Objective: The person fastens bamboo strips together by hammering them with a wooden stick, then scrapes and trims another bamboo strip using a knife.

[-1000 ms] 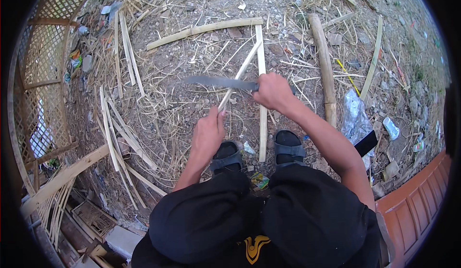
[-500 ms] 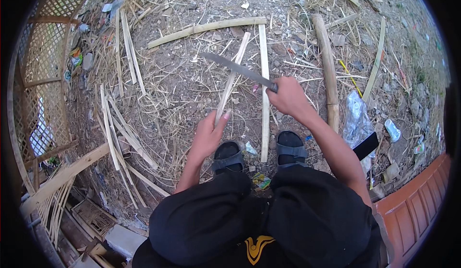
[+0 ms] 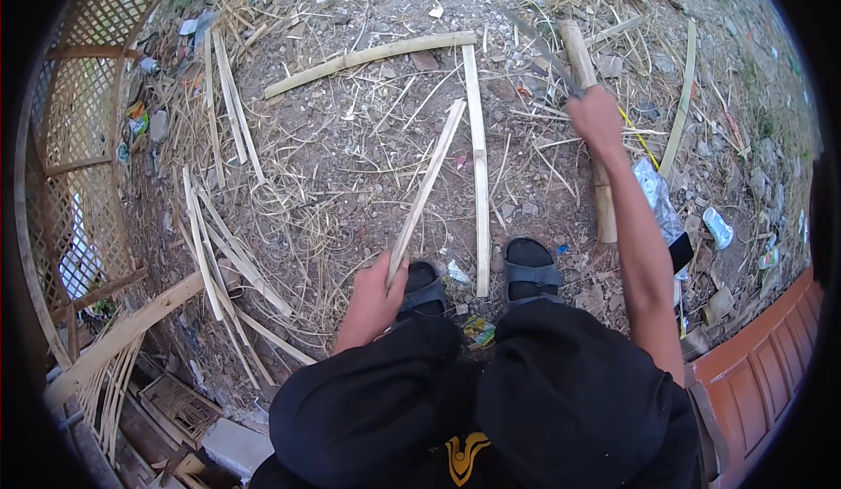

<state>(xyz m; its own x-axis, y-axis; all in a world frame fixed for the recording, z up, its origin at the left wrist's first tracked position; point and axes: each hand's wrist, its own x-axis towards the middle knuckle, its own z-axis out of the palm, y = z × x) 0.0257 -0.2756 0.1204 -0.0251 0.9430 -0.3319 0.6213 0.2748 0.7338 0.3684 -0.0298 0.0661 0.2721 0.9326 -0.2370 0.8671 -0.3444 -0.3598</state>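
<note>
My left hand [image 3: 372,301] is closed round the near end of a pale bamboo strip [image 3: 429,187], which slants up and away from me in front of my left sandal. On the right, my right hand [image 3: 596,116] grips the handle of a long-bladed knife [image 3: 547,55]. Its grey blade points up and to the left, apart from the strip. That hand is over a round wooden pole [image 3: 604,213] lying on the ground. Between my feet and beyond lies a straight bamboo slat [image 3: 479,182], its far end meeting a curved bamboo slat [image 3: 372,55].
Split strips [image 3: 206,244] lie in a pile at the left, near a wooden plank [image 3: 131,336] and a lattice panel [image 3: 88,95]. At the right are a clear plastic bag [image 3: 653,187], a black phone-like slab [image 3: 680,252], a cup [image 3: 717,228] and an orange-brown panel [image 3: 762,366]. Shavings cover the dirt.
My right hand has swung the knife away to the upper right, off the strip. My left hand has drawn the strip back toward me.
</note>
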